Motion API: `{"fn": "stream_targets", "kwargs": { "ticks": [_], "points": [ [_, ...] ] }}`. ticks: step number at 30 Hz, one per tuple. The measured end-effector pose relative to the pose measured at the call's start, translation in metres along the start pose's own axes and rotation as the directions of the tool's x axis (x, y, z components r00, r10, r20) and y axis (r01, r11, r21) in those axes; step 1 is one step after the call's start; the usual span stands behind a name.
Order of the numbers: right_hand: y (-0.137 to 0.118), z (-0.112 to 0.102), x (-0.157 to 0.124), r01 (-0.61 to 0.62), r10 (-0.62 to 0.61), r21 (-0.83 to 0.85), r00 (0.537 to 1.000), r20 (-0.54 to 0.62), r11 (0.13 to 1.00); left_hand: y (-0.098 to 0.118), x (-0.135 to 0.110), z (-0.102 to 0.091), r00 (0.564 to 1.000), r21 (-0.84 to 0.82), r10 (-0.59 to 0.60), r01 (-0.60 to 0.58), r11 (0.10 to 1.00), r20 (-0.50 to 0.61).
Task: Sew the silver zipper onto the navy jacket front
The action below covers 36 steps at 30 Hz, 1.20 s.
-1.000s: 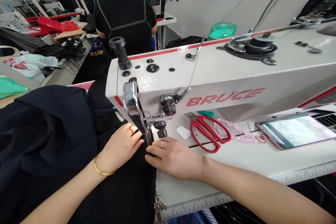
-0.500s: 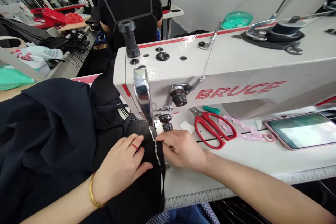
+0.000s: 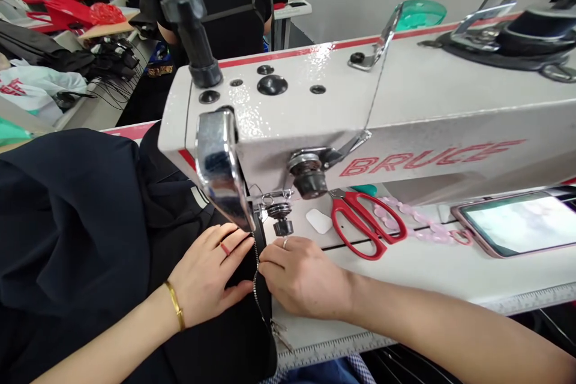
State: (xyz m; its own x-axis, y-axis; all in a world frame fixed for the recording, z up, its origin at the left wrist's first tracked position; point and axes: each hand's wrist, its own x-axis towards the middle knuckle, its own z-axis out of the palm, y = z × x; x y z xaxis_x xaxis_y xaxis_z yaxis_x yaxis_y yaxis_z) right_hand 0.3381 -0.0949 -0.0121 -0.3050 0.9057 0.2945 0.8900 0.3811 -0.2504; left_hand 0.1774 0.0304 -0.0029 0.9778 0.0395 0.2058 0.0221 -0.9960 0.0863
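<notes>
My left hand (image 3: 209, 279) lies flat on a black garment (image 3: 216, 351), fingers stretched toward the needle area of a white sewing machine (image 3: 252, 126). Along the garment's right edge runs a zipper (image 3: 256, 291) with metal teeth; its lower end hangs near the table's front edge. My right hand (image 3: 306, 279) is closed in a pinch on the zipper's black tape, just in front of the machine's thread tension knob (image 3: 283, 225). The presser foot and needle are mostly hidden behind the machine head and my fingers.
Red-handled scissors (image 3: 369, 225), a white scrap (image 3: 318, 221), a pink bead chain (image 3: 423, 228) and a phone (image 3: 522, 222) lie right of my hands. A ruler strip (image 3: 333, 348) lines the front edge. Dark cloth (image 3: 67, 216) is heaped left. A person (image 3: 216, 6) sits beyond the machine.
My right hand has shifted slightly toward me and left, with its fingers curled more. The zipper now lies straighter along the fabric edge. The view has moved closer to the machine head.
</notes>
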Motion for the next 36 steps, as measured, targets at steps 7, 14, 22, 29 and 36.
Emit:
{"fn": "stream_targets", "kwargs": {
  "ticks": [7,14,22,29,36],
  "points": [
    [0.004,0.003,0.002,0.009,-0.009,-0.017,1.0,-0.015,1.0,-0.007,0.001,0.004,1.0,-0.033,-0.004,0.004,0.999,0.017],
    [0.012,-0.001,0.011,-0.081,0.081,-0.068,0.997,0.007,0.994,-0.021,0.012,0.002,0.999,0.045,-0.039,0.038,0.998,0.026],
    [0.015,0.0,0.016,-0.179,0.18,-0.185,0.984,-0.013,0.966,-0.028,0.02,0.001,0.995,0.05,-0.093,0.091,0.995,0.039],
    [0.024,0.009,0.018,-0.103,0.073,-0.287,0.991,-0.114,0.952,-0.042,0.029,0.005,0.982,-0.001,-0.176,0.176,0.984,0.072],
    [-0.003,-0.005,0.016,0.217,-0.199,-0.211,0.975,0.102,0.953,-0.025,0.004,-0.013,0.946,-0.365,-0.305,0.323,0.873,0.107]
  ]
}}
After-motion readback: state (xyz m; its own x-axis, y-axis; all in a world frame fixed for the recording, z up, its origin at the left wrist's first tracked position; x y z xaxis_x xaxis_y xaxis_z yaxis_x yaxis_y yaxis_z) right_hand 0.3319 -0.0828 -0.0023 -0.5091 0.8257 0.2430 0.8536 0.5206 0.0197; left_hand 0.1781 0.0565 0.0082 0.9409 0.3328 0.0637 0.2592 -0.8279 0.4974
